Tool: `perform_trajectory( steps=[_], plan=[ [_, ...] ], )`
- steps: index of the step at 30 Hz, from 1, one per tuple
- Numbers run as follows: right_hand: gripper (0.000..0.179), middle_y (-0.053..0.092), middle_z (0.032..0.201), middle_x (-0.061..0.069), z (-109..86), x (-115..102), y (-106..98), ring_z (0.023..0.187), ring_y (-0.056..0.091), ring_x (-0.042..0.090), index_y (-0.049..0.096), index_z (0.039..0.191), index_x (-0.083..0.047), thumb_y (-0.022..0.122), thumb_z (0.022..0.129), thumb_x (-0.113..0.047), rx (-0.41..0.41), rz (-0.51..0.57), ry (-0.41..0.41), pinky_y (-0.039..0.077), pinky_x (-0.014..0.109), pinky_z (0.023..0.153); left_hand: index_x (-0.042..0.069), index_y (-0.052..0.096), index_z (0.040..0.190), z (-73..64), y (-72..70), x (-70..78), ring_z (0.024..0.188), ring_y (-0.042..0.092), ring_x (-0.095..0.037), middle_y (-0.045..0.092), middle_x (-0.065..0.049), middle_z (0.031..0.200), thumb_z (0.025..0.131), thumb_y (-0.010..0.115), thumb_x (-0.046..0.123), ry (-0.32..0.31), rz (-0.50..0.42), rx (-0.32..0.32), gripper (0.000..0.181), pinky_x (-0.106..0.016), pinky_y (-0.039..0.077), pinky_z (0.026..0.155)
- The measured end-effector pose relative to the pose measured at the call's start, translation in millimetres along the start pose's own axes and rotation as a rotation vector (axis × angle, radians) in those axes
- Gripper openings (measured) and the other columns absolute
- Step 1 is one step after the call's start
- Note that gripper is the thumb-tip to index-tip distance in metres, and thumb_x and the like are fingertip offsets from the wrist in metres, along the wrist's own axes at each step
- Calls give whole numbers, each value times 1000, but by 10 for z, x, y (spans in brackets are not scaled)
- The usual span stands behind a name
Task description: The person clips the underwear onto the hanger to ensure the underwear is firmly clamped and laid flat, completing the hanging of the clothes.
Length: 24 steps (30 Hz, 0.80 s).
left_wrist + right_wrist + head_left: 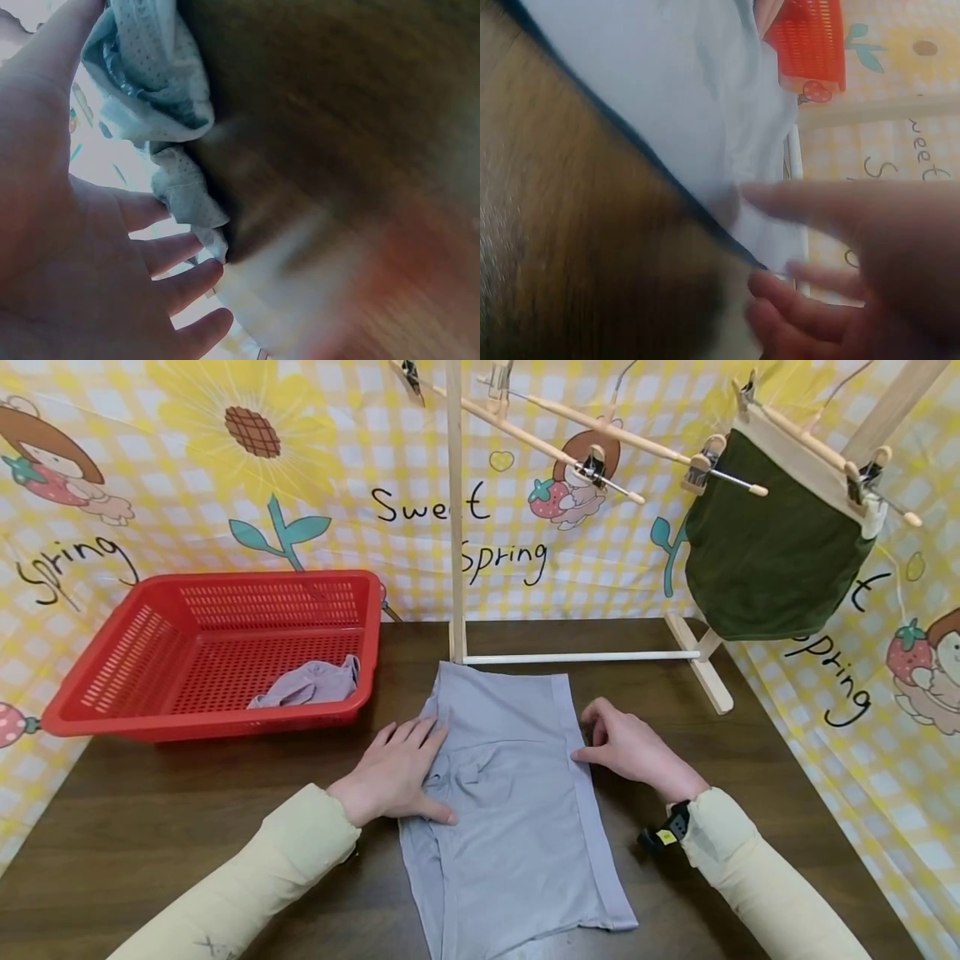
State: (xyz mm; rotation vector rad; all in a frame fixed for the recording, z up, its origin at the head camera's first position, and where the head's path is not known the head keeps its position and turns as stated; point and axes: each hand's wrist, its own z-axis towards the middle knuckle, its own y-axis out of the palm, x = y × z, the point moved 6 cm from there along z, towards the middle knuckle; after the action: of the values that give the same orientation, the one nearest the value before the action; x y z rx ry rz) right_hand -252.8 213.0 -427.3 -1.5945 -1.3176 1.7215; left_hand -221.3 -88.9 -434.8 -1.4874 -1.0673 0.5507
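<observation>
Grey underpants (517, 835) lie spread on the dark wooden table, their waistband (592, 827) running down the right side. My left hand (397, 768) rests on their left edge, fingers spread and thumb on the cloth. In the left wrist view, bunched perforated fabric (176, 184) shows beside the straight fingers. At the waistband's upper part is my right hand (630, 743), its thumb touching the band and its other fingers loosely bent beside the edge. The right wrist view has the thumb (780, 202) over the cloth, apart from the other fingers.
A red basket (247, 723) at the back left contains a crumpled mauve cloth (311, 683). Behind the underpants stands a wooden rack (456, 527) with a white lower bar (581, 657). Clip hangers (615, 431) hang above, one carrying dark green underpants (776, 539) at the right.
</observation>
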Motion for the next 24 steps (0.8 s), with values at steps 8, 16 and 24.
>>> perform_trajectory(
  steps=[8,16,24],
  plan=[
    [82,26,164,19,153,-180,91,149,14,44,44,155,-9,83,87,-32,-104,-77,-240,26,63,113,17,28,162,61,-43,89,148,16,-47,14,-19,167,64,79,76,70,-69,12,125,-67,22,113],
    [96,31,161,18,387,-247,70,145,19,45,48,154,-21,86,74,-58,-113,-182,-214,23,69,109,17,38,158,276,-65,137,142,26,-46,26,-20,160,71,75,76,57,-21,41,111,-65,28,110],
    [87,29,162,19,620,-361,84,149,15,47,49,153,-15,89,79,-39,-153,-146,-291,20,68,112,6,26,161,726,-233,-20,147,24,-39,19,-17,166,89,67,63,3,-3,79,100,-60,29,113]
  ],
)
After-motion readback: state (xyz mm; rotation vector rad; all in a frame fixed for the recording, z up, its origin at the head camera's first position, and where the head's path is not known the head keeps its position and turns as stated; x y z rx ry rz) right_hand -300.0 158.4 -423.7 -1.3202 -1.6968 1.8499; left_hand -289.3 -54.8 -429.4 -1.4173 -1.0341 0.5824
